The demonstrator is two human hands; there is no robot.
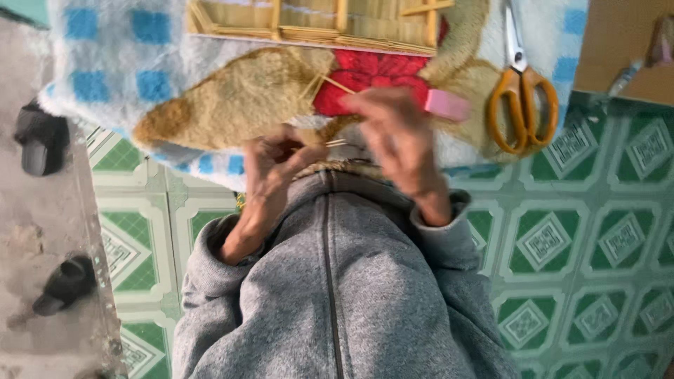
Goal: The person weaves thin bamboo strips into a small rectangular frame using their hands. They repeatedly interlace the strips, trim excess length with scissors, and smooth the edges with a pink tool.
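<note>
- Left hand (270,165) is pinching thin sticks (335,143), fingers curled shut around their ends, just above the grey zip top (330,281).
- Right hand (393,137) is blurred, fingers partly closed; it is touching the same sticks and sitting against a pink block (446,105), grip on it unclear.
- More sticks (324,84) are lying crossed on the blanket (232,98), over its red patch.
- Stick frame (316,21) is resting on the blanket at the top edge.
- Orange scissors (523,91) are lying shut on the blanket, right of the hands.
- Green patterned floor tiles (583,238) are showing below; dark shoes (42,137) are sitting at the left.
</note>
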